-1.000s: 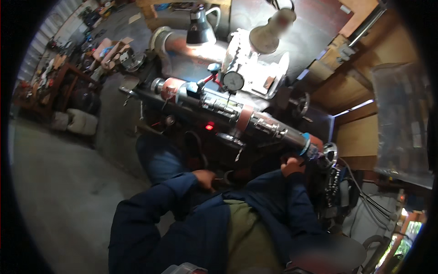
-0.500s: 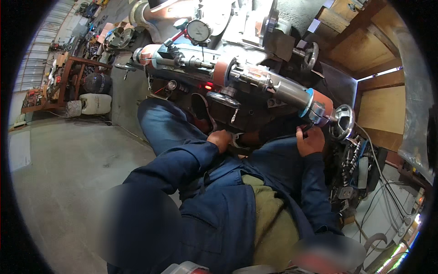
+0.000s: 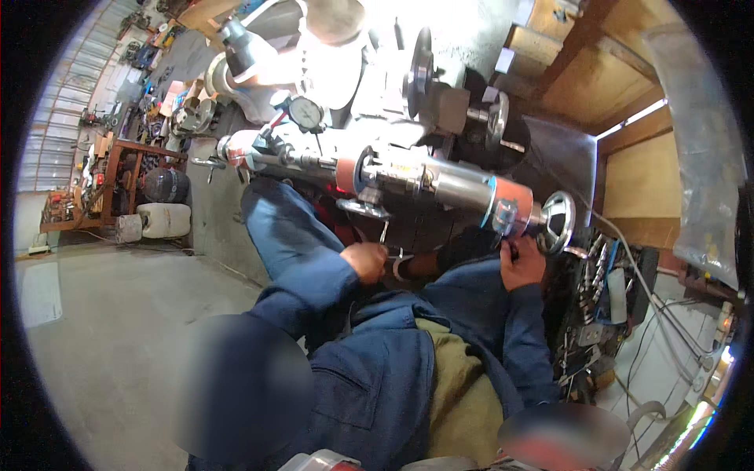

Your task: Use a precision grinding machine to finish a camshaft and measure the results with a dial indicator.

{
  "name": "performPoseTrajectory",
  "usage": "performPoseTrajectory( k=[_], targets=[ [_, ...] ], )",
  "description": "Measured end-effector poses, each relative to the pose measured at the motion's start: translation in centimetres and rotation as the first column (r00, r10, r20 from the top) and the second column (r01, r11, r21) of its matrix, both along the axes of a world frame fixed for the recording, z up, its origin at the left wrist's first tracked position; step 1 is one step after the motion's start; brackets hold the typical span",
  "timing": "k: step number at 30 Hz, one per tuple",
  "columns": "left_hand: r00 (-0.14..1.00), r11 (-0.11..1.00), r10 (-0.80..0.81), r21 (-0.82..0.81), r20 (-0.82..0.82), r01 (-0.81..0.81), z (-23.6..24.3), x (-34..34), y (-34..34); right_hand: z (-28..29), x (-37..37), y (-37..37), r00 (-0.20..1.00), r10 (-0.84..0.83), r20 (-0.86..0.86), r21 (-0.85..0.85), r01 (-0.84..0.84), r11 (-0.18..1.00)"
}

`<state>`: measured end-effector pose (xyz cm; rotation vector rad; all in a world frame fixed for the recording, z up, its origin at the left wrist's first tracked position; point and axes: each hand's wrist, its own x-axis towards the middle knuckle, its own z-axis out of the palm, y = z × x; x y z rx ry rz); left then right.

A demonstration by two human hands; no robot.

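A metal-working machine [image 3: 408, 177] carries a long steel cylinder with orange bands [image 3: 510, 206] and a spoked handwheel [image 3: 556, 213] at its right end. My left hand [image 3: 365, 261], in a blue sleeve, is curled around a thin metal lever [image 3: 384, 233] under the machine's middle. My right hand [image 3: 522, 264] is closed on a small fitting [image 3: 506, 245] just below the orange band, beside the handwheel. A round dial gauge [image 3: 306, 114] stands above the cylinder's left part.
A bright lamp [image 3: 334, 20] hangs over the machine. Wooden boards [image 3: 628, 94] line the wall at right, with cables and metal parts [image 3: 593, 298] below. At far left stand a cluttered rack [image 3: 102, 180] and a white canister [image 3: 161, 220] on the concrete floor [image 3: 118, 330].
The view has swung and drawn closer to the machine. Both hands stay at the same spots under the cylinder, the left by the lever, the right by the handwheel.
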<state>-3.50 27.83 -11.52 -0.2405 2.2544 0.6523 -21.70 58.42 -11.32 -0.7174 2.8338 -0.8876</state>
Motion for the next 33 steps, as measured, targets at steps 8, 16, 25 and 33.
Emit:
performPoseTrajectory(
  k=[8, 16, 25, 33],
  targets=[
    [0.723, 0.571, 0.65, 0.778, -0.233, -0.263, 12.0, 1.9, -2.2, -5.4, -2.2, 3.0, 0.877, -0.396, 0.271, -0.526, 0.479, 0.703],
    [0.107, 0.549, 0.834, 0.796, -0.541, -0.256, 15.1, 1.2, -8.8, 2.5, -8.4, 4.8, 0.933, -0.195, 0.303, -0.749, 0.359, 0.557],
    [-0.384, 0.558, 0.787, 0.823, -0.483, 0.108, 15.9, -3.9, -12.4, 13.1, -6.7, -1.5, 0.912, -0.301, -0.278, -0.032, 0.305, 0.952],
    [-0.501, 0.698, 0.659, 0.705, -0.561, 0.128, 12.6, -4.6, -12.7, 9.3, -1.9, -4.0, 0.779, -0.329, -0.535, -0.058, 0.354, 0.933]
  ],
)
